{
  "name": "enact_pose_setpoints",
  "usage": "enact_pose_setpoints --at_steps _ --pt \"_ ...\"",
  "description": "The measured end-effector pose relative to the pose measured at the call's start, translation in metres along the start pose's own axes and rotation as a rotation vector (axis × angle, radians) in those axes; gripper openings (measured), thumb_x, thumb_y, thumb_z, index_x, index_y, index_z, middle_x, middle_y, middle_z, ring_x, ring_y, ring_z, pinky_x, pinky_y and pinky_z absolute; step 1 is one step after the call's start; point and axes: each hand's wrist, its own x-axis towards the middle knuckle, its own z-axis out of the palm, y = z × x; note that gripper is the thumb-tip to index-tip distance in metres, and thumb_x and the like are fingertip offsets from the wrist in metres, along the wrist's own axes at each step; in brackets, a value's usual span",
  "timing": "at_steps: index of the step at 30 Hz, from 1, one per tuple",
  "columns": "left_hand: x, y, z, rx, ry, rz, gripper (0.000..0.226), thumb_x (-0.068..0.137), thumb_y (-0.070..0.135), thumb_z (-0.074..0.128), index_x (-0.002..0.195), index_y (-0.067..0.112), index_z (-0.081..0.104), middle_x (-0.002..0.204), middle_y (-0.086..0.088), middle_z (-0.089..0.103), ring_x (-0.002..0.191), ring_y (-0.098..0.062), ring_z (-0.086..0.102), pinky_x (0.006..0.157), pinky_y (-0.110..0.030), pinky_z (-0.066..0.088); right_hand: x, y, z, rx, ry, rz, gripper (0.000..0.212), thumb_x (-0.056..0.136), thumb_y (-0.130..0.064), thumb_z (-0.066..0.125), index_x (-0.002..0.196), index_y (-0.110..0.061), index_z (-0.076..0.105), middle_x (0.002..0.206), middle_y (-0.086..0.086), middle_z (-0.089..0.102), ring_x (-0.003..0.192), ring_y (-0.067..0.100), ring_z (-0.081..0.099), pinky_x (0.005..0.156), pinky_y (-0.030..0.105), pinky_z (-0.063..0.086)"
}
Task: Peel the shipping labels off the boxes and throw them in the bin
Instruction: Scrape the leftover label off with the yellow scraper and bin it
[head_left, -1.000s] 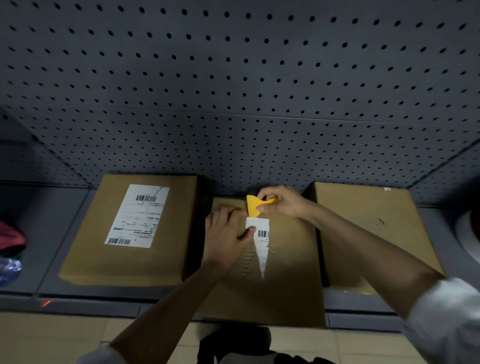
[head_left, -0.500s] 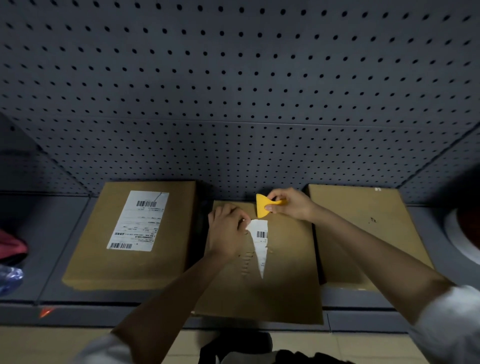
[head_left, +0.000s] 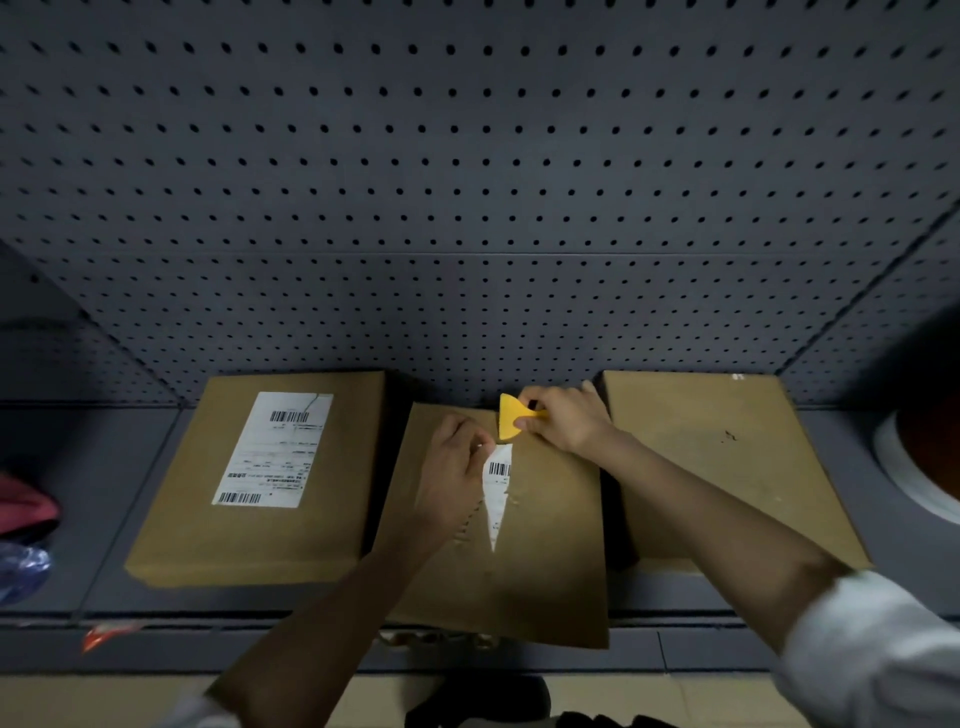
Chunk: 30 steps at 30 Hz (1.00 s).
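Three flat brown boxes lie side by side on a grey shelf. The left box (head_left: 171, 514) carries a whole white shipping label (head_left: 272, 449). On the middle box (head_left: 550, 561) only a narrow wedge-shaped strip of label (head_left: 497, 493) is left, with torn paper marks to its left. My left hand (head_left: 454, 470) pinches the strip's upper left corner. My right hand (head_left: 563, 418) grips a yellow plastic scraper (head_left: 509, 418), its blade just above the strip's top edge. The right box (head_left: 727, 467) shows no label.
A grey pegboard wall (head_left: 467, 182) rises behind the boxes. A white round rim with a dark red inside (head_left: 914, 467) sits at the far right. Red and blue items (head_left: 23, 530) lie at the left edge. Something dark (head_left: 478, 701) sits on the floor below.
My left hand slid up from the box face to the strip's top corner. The right hand with the scraper stayed by the strip's top edge. The camera shifted slightly.
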Motion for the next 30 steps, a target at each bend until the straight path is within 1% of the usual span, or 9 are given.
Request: enact_pose_setpoints --at_steps 4,8,12,15,17,21,24,27,30 --pt "-0.006 0.008 -0.004 -0.022 -0.020 0.008 0.010 0.092 0.009 0.050 0.084 0.012 0.055 0.091 0.009 0.042 0.079 -0.005 0.049 0.066 -0.018 0.037 0.002 -0.003 -0.003 -0.054 -0.010 -0.005 0.025 0.089 -0.045 0.054 0.109 -0.030 0.056 0.109 -0.001 0.067 0.106 0.023 0.057 0.096 0.038 0.027" --pt "-0.009 0.016 -0.018 -0.069 0.052 0.065 0.017 0.092 0.027 0.046 0.085 0.015 0.056 0.090 0.015 0.044 0.081 -0.001 0.050 0.064 -0.009 0.035 0.005 -0.004 -0.009 -0.068 0.000 -0.002 0.023 0.090 -0.044 0.053 0.106 -0.028 0.056 0.107 0.001 0.068 0.104 0.025 0.058 0.094 0.038 0.026" --pt "-0.012 0.020 -0.028 -0.095 0.062 0.109 0.023 0.091 0.029 0.045 0.086 0.010 0.057 0.090 0.010 0.045 0.079 -0.004 0.050 0.066 -0.019 0.040 0.005 -0.004 -0.010 -0.099 0.001 -0.005 0.022 0.090 -0.044 0.053 0.103 -0.026 0.055 0.104 0.002 0.068 0.101 0.026 0.058 0.093 0.037 0.026" --pt "-0.018 0.028 -0.027 -0.114 0.074 0.157 0.023 0.092 0.034 0.039 0.086 0.016 0.053 0.089 0.011 0.045 0.078 -0.005 0.050 0.067 -0.018 0.041 0.000 -0.008 -0.007 -0.122 -0.008 -0.007 0.017 0.091 -0.040 0.052 0.100 -0.027 0.055 0.102 0.003 0.068 0.101 0.026 0.058 0.094 0.038 0.025" --pt "-0.012 0.045 -0.033 -0.261 0.131 0.164 0.012 0.094 0.030 0.041 0.086 0.024 0.048 0.088 0.005 0.047 0.075 -0.009 0.050 0.068 -0.031 0.045 -0.003 -0.011 -0.005 -0.195 -0.005 -0.010 0.013 0.092 -0.034 0.049 0.101 -0.026 0.054 0.104 0.006 0.067 0.104 0.026 0.057 0.095 0.037 0.026" --pt "0.017 0.081 -0.054 -0.260 0.159 0.245 0.009 0.095 0.020 0.045 0.088 0.023 0.049 0.091 0.011 0.050 0.077 -0.010 0.056 0.064 -0.031 0.047 -0.010 -0.014 -0.003 -0.277 -0.006 0.022 0.038 0.093 -0.044 0.047 0.119 -0.018 0.055 0.124 0.008 0.061 0.120 0.026 0.050 0.105 0.038 0.023" --pt "0.016 0.079 -0.060 -0.278 0.086 0.110 0.005 0.093 0.028 0.049 0.089 0.027 0.046 0.082 0.011 0.053 0.072 -0.006 0.054 0.060 -0.030 0.043 -0.020 -0.020 -0.004 -0.235 0.022 0.061 0.035 0.093 -0.045 0.047 0.114 -0.018 0.055 0.123 0.007 0.061 0.122 0.026 0.047 0.101 0.038 0.027" --pt "-0.004 0.060 -0.065 -0.309 -0.006 -0.053 0.027 0.084 0.030 0.065 0.092 0.029 0.039 0.080 0.011 0.057 0.071 -0.008 0.058 0.065 -0.036 0.049 -0.035 -0.022 0.001 -0.104 0.079 0.109 0.030 0.092 -0.044 0.048 0.110 -0.020 0.054 0.116 0.006 0.064 0.114 0.026 0.053 0.091 0.036 0.029" --pt "-0.015 0.042 -0.072 -0.252 -0.053 -0.074 0.049 0.074 0.021 0.075 0.100 0.027 0.034 0.091 0.006 0.056 0.078 -0.010 0.063 0.067 -0.039 0.053 -0.052 -0.024 0.005 -0.029 0.129 0.144 0.028 0.093 -0.044 0.048 0.105 -0.020 0.053 0.111 0.004 0.065 0.108 0.026 0.056 0.085 0.036 0.029"
